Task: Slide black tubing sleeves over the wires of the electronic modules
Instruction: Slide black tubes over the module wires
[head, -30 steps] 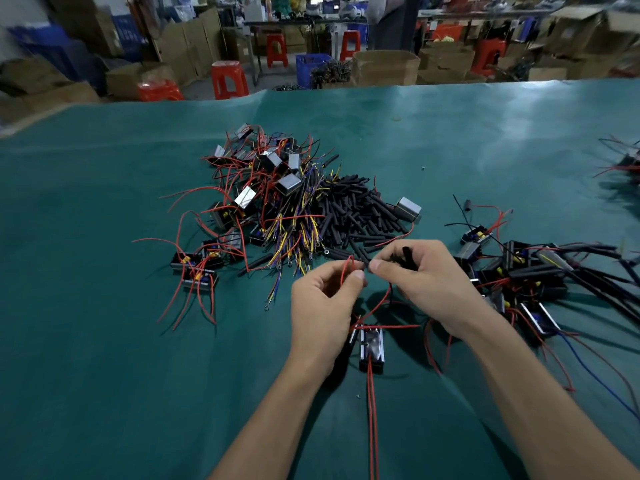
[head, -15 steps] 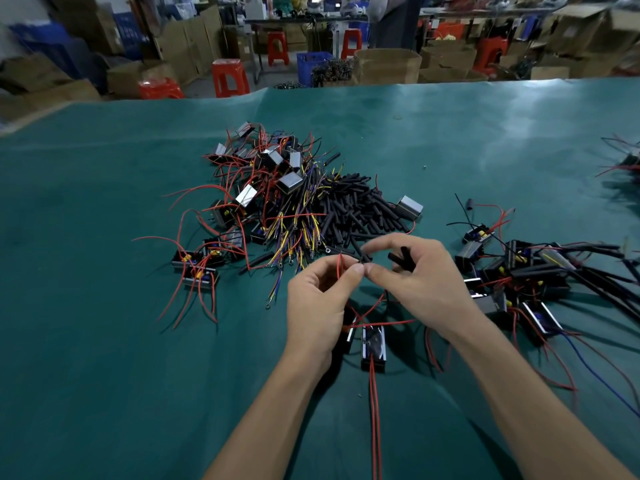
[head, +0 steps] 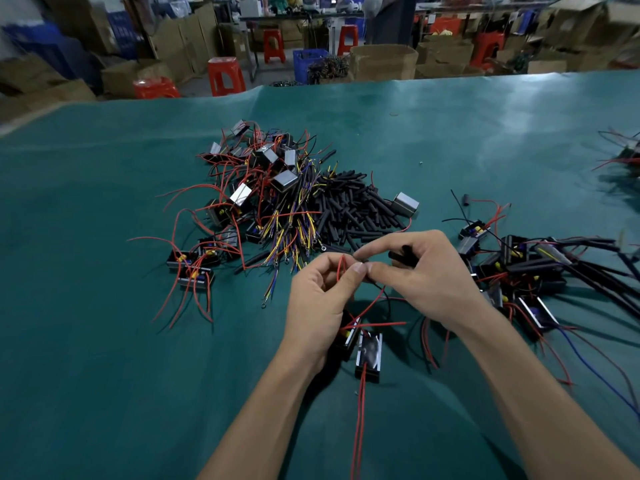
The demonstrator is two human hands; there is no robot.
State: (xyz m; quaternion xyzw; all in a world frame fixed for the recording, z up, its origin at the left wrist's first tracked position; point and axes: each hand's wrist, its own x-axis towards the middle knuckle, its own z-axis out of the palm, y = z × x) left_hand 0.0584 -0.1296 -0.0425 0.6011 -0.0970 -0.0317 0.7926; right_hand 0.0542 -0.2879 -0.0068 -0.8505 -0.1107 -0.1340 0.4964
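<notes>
My left hand (head: 322, 299) pinches a thin red wire (head: 341, 268) that loops up from a small black module (head: 369, 355) lying on the green mat just below my hands. My right hand (head: 426, 275) meets it thumb to thumb, holding a short black tubing sleeve (head: 403, 257) in its fingers; whether the sleeve sits on the wire is hidden. A heap of loose black sleeves (head: 349, 209) lies just beyond my hands. To the left of that heap is a tangle of modules with red and yellow wires (head: 263, 195).
A group of modules with black sleeved leads (head: 530, 268) lies at my right. More wired parts (head: 627, 154) sit at the far right edge. The green mat (head: 104, 341) covers the table. Cardboard boxes and red stools (head: 225, 74) stand behind the table.
Both hands have lifted slightly away from the module and stayed pinched together on the red wire. The piles have not moved.
</notes>
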